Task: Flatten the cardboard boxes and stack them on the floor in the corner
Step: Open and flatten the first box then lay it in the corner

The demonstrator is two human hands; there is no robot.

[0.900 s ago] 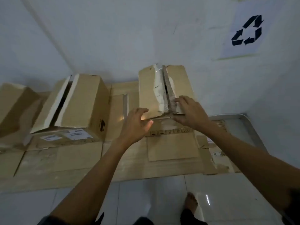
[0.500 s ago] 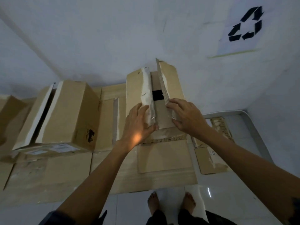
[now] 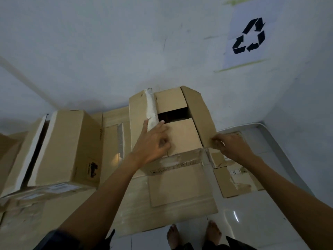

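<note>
While both hands work its top flaps apart, the middle box stands on flattened cardboard against the wall.
The left hand rests fingers-spread on the taped left flap; the right hand pinches the right flap, folded outward. A second box stands nearer the sheet's left edge.

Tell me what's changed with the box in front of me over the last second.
The right hand has swung the right top flap outward, pinching its near corner; the inner flaps and a dark gap now show. The left hand slid onto the left flap beside the white tape. The other box stayed put.
</note>
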